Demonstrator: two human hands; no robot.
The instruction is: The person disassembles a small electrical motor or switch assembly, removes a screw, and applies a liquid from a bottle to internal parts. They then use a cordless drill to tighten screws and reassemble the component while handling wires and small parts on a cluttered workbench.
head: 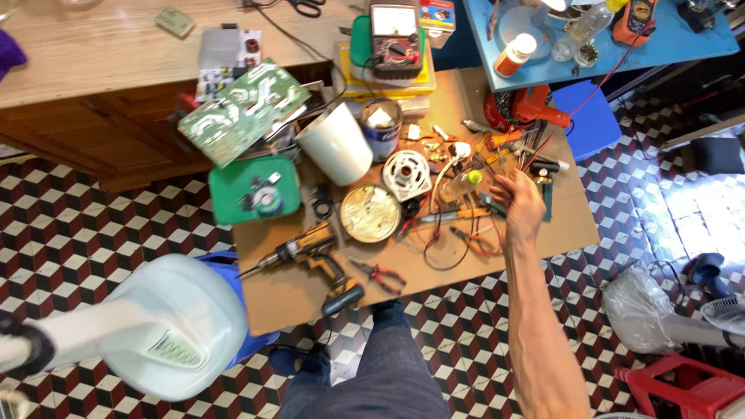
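Right hand (518, 203) is over the right side of the brown board (295, 299), fingers loosely curled above a tangle of screwdrivers and wires (473, 225); can't tell if it grips any. Left hand is out of view. One yellow-black drill (314, 252), one red-handled pliers (378, 274), one round brass lid (370, 212), one white plastic cup (337, 143) on its side, one green tray (254, 188)

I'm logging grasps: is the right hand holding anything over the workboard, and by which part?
Cannot be told: the right hand is curled above the tool clutter, hiding its fingers.
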